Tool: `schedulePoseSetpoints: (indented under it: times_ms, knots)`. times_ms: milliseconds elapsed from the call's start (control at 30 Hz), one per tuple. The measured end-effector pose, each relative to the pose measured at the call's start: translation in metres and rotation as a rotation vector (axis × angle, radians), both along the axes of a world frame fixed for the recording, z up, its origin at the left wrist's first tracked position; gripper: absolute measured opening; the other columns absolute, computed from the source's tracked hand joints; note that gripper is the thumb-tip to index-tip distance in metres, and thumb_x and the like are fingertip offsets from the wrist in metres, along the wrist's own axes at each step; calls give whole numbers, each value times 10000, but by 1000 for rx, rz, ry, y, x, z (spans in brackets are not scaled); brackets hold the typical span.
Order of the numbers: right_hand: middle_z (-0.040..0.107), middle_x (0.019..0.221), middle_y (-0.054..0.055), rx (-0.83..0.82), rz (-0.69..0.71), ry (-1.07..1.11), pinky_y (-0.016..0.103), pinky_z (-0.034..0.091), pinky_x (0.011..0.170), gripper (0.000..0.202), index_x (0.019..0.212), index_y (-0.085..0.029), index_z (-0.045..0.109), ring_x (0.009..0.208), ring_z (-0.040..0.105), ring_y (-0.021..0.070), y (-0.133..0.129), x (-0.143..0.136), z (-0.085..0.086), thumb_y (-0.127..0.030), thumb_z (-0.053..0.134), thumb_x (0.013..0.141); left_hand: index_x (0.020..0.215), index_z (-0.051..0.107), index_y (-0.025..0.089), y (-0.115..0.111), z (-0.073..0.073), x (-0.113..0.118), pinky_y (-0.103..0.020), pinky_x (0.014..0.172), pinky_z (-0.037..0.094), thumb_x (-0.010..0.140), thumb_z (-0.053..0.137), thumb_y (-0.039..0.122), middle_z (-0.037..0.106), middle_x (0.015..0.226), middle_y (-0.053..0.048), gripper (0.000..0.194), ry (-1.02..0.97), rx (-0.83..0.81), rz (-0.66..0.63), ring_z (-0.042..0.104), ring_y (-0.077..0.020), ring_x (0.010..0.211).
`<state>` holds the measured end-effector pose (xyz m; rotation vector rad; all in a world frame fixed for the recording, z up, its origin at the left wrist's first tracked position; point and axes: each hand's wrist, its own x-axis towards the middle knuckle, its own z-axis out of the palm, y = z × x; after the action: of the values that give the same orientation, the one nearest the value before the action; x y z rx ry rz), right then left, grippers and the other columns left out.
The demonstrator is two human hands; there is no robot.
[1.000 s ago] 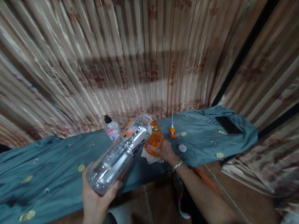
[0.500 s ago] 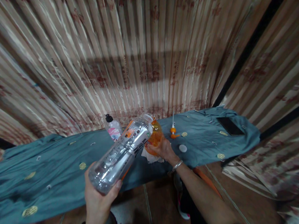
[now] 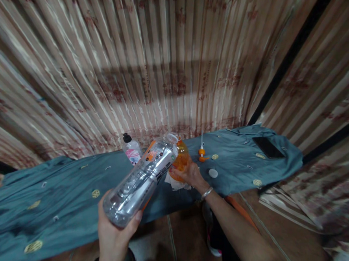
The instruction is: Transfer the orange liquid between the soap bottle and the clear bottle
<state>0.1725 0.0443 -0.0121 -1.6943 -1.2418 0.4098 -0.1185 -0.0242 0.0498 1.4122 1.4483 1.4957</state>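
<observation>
My left hand (image 3: 118,224) is closed round the base of a large clear plastic bottle (image 3: 136,184) with an orange and silver label. The bottle tilts up and to the right, its uncapped mouth at the top of an orange see-through bottle (image 3: 181,157). Whether the two rims touch I cannot tell. My right hand (image 3: 189,173) grips the orange bottle, which stands on crumpled white tissue (image 3: 178,185). An orange pump top (image 3: 202,154) with a long clear tube stands to the right, and a white round cap (image 3: 213,173) lies nearer my right wrist.
A clear bottle with a black cap and pink label (image 3: 132,150) stands behind the tilted bottle. A dark phone (image 3: 268,147) lies at the right end of the narrow table with its blue-green cloth (image 3: 68,192). Behind hangs a striped curtain (image 3: 164,68).
Almost nothing differs. Both hands keep their holds, and the clear bottle stays tilted at the orange bottle's top. The view has shifted very slightly.
</observation>
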Motion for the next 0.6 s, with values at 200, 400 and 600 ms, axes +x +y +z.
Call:
schedulePoseSetpoints:
  times_ms: [200, 400, 600]
  knots:
    - [962, 1196, 137, -10, 5, -15, 544, 798, 1008, 610, 1309, -226, 719, 1119, 957, 404, -1, 0, 0, -332, 1041, 802, 1447, 652, 256, 0, -6, -4, -666, 1292, 569, 688, 1038, 766, 764, 1386, -138, 993, 16, -11, -3, 774, -402, 1241]
    - [956, 1170, 111, -15, 5, -30, 529, 805, 983, 602, 1298, -247, 743, 1113, 959, 399, -1, 1, -1, -329, 1064, 795, 1447, 645, 260, -3, -3, 0, -645, 1280, 569, 699, 1038, 684, 761, 1386, -133, 945, -11, -21, -7, 767, -389, 1233]
    - [950, 1223, 132, 20, 9, -14, 625, 803, 1043, 599, 1335, -241, 748, 1161, 950, 420, 0, 0, -3, -361, 1034, 823, 1431, 657, 239, 3, -2, -9, -632, 1217, 608, 680, 1029, 758, 778, 1369, -148, 985, 7, -27, -24, 778, -426, 1246]
